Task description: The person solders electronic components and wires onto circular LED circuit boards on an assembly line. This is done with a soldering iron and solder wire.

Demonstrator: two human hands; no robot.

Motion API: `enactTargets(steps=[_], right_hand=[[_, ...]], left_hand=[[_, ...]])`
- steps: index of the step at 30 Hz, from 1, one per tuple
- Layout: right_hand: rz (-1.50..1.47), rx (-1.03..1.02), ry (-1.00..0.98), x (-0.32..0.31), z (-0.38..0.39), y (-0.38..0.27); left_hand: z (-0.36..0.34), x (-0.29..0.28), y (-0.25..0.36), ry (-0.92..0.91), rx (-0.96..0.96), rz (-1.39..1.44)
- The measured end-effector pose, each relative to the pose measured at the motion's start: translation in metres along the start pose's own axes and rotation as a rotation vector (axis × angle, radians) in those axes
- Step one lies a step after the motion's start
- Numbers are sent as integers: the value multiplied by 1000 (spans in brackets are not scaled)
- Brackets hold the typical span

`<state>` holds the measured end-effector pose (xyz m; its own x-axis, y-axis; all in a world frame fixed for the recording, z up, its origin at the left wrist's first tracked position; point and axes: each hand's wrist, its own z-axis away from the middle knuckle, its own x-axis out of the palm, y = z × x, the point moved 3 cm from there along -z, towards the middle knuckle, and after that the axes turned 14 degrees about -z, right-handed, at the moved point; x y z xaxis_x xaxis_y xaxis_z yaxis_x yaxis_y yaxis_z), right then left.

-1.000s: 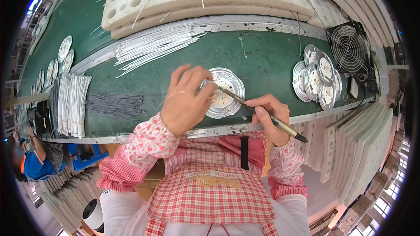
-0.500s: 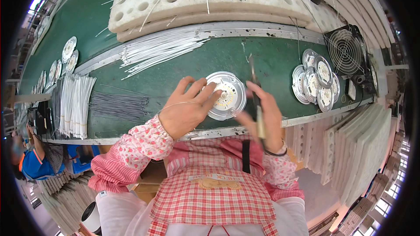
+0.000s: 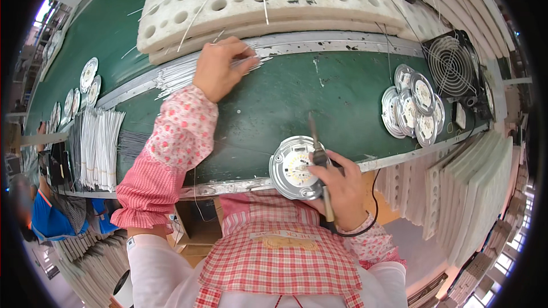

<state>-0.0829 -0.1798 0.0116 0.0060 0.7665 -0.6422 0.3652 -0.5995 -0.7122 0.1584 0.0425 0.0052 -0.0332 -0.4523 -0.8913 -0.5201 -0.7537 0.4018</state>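
Note:
My left hand [image 3: 224, 67] reaches over the loose pile of white wires [image 3: 181, 77] by the metal rail. Its fingertips are pinched together at the wire ends; how many wires they grip is hidden. My right hand [image 3: 341, 185] holds a soldering iron [image 3: 321, 162], its tip pointing away from me. The same hand also grips the right side of a round LED disc [image 3: 285, 166] with a silvery rim and yellowish chips. The disc is at the bench's near edge, and the iron crosses over its right part. A thin dark wire trails left of the disc.
Bundled white wires [image 3: 101, 148] and dark wires [image 3: 132, 144] lie at left. Stacked LED discs [image 3: 422, 94] sit at right, before a fan [image 3: 451, 63]. A holed white foam board [image 3: 228, 8] with more discs stands at the back. The iron's cable [image 3: 374, 205] loops by my right wrist.
My left hand has left the disc and moved up and left to the white wires. My right hand has come nearer me, now holding the disc along with the soldering iron.

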Motion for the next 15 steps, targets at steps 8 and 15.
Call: enactTargets(steps=[8,15], right_hand=[[-408,434,209,-9,-43,25],[-780,514,373,3,-56,41]], left_hand=[[13,-36,12,195,22,26],[53,-18,76,94,137,95]])
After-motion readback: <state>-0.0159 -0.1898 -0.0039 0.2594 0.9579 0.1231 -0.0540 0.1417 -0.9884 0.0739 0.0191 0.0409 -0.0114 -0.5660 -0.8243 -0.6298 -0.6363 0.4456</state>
